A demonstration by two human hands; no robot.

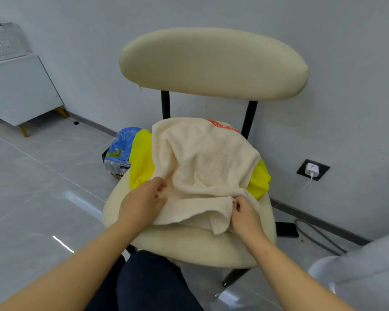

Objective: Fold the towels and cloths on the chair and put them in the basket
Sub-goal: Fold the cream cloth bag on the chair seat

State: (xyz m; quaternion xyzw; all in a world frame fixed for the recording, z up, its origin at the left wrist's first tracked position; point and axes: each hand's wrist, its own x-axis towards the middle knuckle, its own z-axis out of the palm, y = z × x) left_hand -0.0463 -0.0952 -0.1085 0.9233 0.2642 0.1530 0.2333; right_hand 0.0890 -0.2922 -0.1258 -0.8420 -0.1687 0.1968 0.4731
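Note:
A crumpled cream towel (202, 167) lies on top of the pile on the cream chair (211, 61). Under it a yellow cloth (142, 160) sticks out on both sides, and an orange-printed edge (222, 126) shows at the back. My left hand (144, 198) pinches the towel's near left edge. My right hand (245, 214) pinches its near right edge, where a corner hangs over the seat front. A grey perforated basket (2, 41) stands on a white cabinet at the far left.
A blue patterned bag (119, 151) sits on the floor left of the chair. A wall socket with a white charger (312, 169) is at the right, with a dark phone (286, 230) and a grey cable on the floor. A white rounded object (355, 265) fills the lower right.

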